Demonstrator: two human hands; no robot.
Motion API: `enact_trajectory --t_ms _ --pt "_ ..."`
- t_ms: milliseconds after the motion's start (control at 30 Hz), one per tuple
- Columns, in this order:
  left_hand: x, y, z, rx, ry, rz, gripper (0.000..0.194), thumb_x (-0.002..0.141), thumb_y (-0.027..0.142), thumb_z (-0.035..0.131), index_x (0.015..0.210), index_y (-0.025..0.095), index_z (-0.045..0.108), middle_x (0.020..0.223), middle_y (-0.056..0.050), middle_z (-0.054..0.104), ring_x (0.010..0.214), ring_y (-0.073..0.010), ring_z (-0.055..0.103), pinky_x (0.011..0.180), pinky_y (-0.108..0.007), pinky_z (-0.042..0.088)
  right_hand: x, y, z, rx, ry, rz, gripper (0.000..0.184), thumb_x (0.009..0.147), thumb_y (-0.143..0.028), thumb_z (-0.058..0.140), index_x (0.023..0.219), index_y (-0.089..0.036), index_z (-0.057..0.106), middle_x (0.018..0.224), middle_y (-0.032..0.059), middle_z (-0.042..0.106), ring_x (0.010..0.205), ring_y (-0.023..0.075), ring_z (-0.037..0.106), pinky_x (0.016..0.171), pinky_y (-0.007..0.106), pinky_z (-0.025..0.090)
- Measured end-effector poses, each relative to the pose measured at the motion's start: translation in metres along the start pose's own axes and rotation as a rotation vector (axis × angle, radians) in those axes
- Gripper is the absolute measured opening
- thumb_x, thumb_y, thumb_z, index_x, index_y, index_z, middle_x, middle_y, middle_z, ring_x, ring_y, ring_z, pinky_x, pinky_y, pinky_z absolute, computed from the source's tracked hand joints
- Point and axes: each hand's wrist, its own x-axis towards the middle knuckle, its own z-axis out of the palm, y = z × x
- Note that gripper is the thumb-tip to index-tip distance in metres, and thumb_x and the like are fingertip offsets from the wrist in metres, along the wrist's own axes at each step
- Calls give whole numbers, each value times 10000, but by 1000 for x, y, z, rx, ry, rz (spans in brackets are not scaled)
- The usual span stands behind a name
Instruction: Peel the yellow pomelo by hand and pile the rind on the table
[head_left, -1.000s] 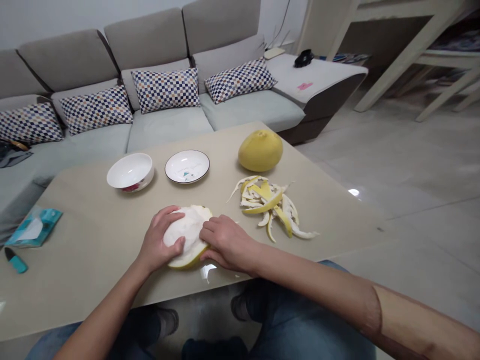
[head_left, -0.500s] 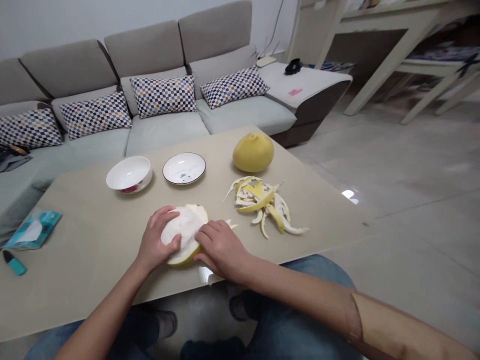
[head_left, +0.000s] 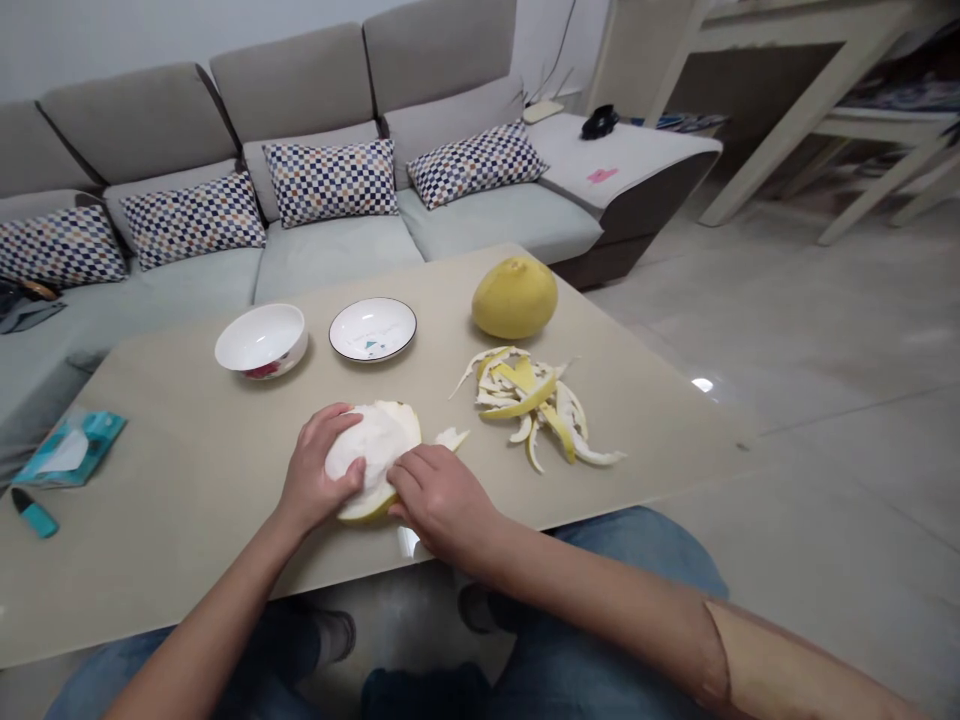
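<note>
Partly peeled pomelo (head_left: 377, 440) on desk (head_left: 180, 450), btw both hands, white pith up, yellow rind still along near edge. Looks rested on desk, not lifted, though contact is partly hidden by hands.

L hand (head_left: 319, 465): fingers spread over top of pith, thumb pressed on near side, fruit partly cupped. R hand (head_left: 441, 505): fingers curled, tips on fruit's R side, thumb low near rind. Fruit gripped from both sides, no pinch.

Small pith scrap (head_left: 452, 438) on desk just R of fruit, near R hand's fingers. Peel pile (head_left: 525, 405), yellow & white strips, farther R, apart from hands. Whole pomelo (head_left: 514, 297) beyond pile.

White bowl (head_left: 262, 368) w/ red pattern outside & plate w/ dark rim (head_left: 373, 358) side by side toward far edge. Tissue pack (head_left: 69, 449) & teal marker (head_left: 34, 513) at L end. Beyond desk: grey sofa (head_left: 289, 90) w/ checked cushions (head_left: 330, 183).
</note>
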Motion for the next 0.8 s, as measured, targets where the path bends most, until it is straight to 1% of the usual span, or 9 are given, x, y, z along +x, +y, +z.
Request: enact_trajectory --t_ms 100,233,333,400,500,567,600,733,800 --pt "0 0 0 -3 -2 -12 421 815 345 578 1225 254 557 1330 -83 541 1260 -278 492 1077 -468 409 2 -1 2 27 -7 -13 147 862 -239 648 939 -118 619 892 102 625 819 235 474 710 351 334" --pt "1 0 -1 -15 -10 -11 420 812 332 579 1225 258 561 1326 -80 542 1257 -271 495 1075 -462 410 2 -1 4 70 -20 -58 24 845 -154 603 852 -132 606 841 93 606 781 219 452 690 341 340" --pt "4 1 0 -23 -8 -28 414 816 338 572 1220 250 564 1314 -82 549 1249 -268 504 1078 -460 408 3 0 1 58 -54 -52 25 851 -152 597 844 -130 607 839 96 610 778 222 453 687 343 353" --pt "7 3 1 -21 -4 -52 404 820 342 567 1212 245 570 1303 -82 557 1243 -266 509 1080 -461 406 5 -1 -4 42 -86 -29 83 851 -182 628 900 -117 615 882 105 619 803 231 470 695 348 363" --pt "12 8 4 -8 13 -83 387 821 330 565 1198 244 581 1286 -77 573 1234 -261 517 1081 -458 406 8 -2 -11 34 -115 23 305 802 -313 737 984 -100 614 945 120 621 855 256 491 710 361 379" --pt "14 11 6 6 26 -86 381 818 317 568 1190 241 586 1274 -74 583 1228 -258 523 1081 -455 406 8 -2 -10 37 -107 48 367 778 -373 768 978 -107 615 942 119 620 864 262 495 712 364 383" --pt "15 12 7 12 30 -83 380 816 314 570 1189 239 586 1272 -74 585 1226 -257 524 1080 -452 406 8 -3 -8 40 -99 48 337 788 -365 760 960 -114 616 928 114 621 857 256 495 711 360 382" --pt "14 14 8 23 43 -83 388 819 314 571 1199 234 575 1263 -73 593 1219 -253 529 1071 -436 415 1 -8 3 54 -48 9 92 859 -220 650 855 -138 608 845 88 615 800 224 486 708 338 371" --pt "15 15 8 28 44 -99 404 826 320 565 1221 238 564 1267 -71 594 1221 -252 528 1070 -434 417 -1 -11 5 36 -21 11 71 873 -198 613 828 -144 603 814 80 607 767 219 478 694 336 361"
